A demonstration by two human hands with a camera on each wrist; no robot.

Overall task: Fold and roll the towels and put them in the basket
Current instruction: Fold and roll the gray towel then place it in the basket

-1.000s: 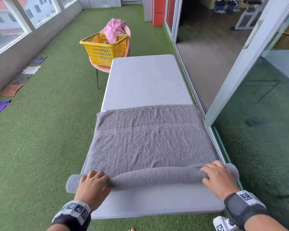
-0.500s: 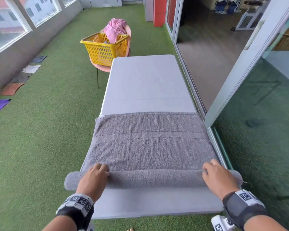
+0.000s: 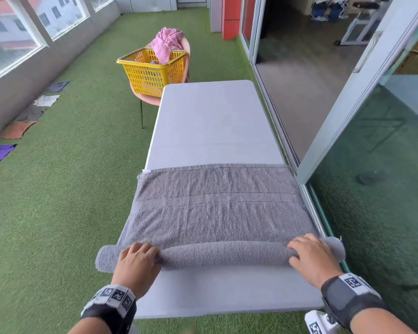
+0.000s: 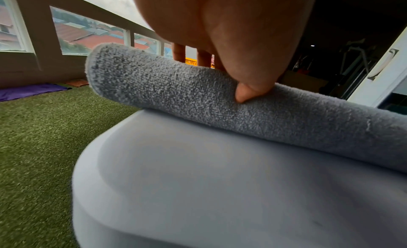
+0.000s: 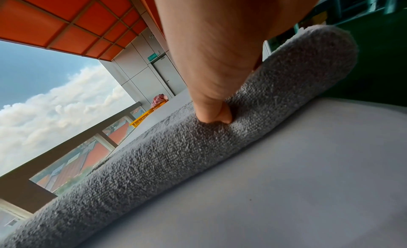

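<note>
Nearest: bare strip of the grey table (image 3: pixel 227 290), smooth matte plastic with a rounded, moulded edge, lying between the wrists and the roll.

Left hand (image 3: pixel 136 263) is curling over the rolled end of the grey towel (image 3: pixel 217 213); fingers are draping over the top of the roll while the thumb (image 4: pixel 246 93) is pressing into its near side, so the hand is gripping the roll. Right hand (image 3: pixel 309 257) is doing the same near the other end, thumb (image 5: pixel 211 112) digging a dimple into the pile, fingers over the top.

Towel: looped terry, coarse nubbly texture, mid-grey. Rolled portion is forming a long, soft cylinder across the table's width, both ends overhanging the table's sides. Beyond the roll, the unrolled part is lying flat on the tabletop, with two woven bands running across and a stitched hem at the far edge.

Farther: bare tabletop with a seam across it.

Farthest: yellow basket (image 3: pixel 152 73), rigid plastic lattice, rectangular, sitting on a pink chair (image 3: pixel 145 96) at the table's far left corner. A crumpled pink towel (image 3: pixel 165 44) is hanging over the basket's rim.
</note>
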